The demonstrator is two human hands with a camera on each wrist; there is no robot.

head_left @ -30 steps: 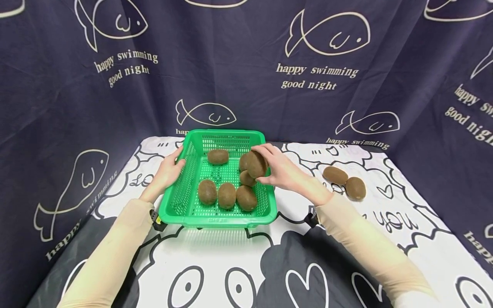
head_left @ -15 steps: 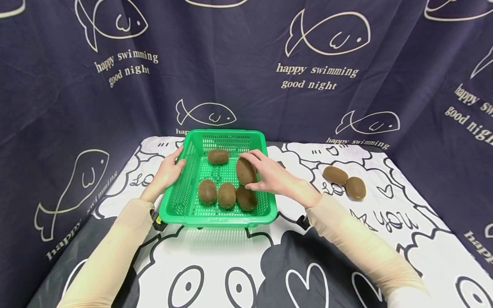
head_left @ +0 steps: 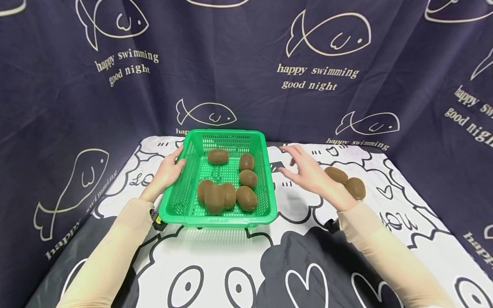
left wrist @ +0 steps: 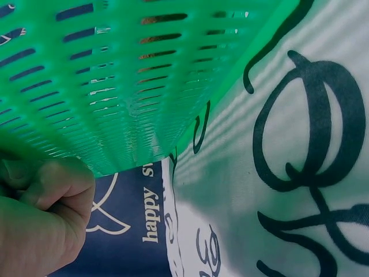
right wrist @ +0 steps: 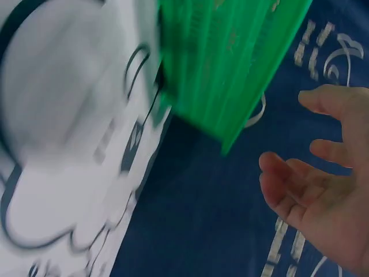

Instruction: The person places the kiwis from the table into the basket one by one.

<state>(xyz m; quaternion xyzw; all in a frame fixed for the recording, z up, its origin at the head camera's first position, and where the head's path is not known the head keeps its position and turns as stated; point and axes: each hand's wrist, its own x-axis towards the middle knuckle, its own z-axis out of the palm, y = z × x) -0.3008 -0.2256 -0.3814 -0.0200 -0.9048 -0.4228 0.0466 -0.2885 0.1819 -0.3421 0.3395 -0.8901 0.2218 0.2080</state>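
Observation:
A green plastic basket [head_left: 216, 221] holds several brown kiwis. One blurred kiwi [head_left: 214, 199] overlaps two others at the front left inside it; a single kiwi [head_left: 218, 156] lies at the back. Three more, among them a small kiwi [head_left: 248, 178], line the right side. My left hand [head_left: 169, 169] grips the basket's left rim, its fingers curled in the left wrist view [left wrist: 52, 202]. To the right of the basket, my right hand [head_left: 308, 171] is in the air with fingers spread and nothing in them. The right wrist view shows that hand [right wrist: 323, 179] apart from the basket wall.
Two kiwis, one brown oval kiwi [head_left: 336, 175] and another kiwi [head_left: 355, 188], lie on the patterned tablecloth [head_left: 215, 261] right of the basket, partly behind my right forearm. A dark blue fish-print curtain [head_left: 246, 85] hangs behind the table.
My right hand has let go of a kiwi inside the basket and moved right, out past the rim. That kiwi is now at the front left. The left hand has stayed put.

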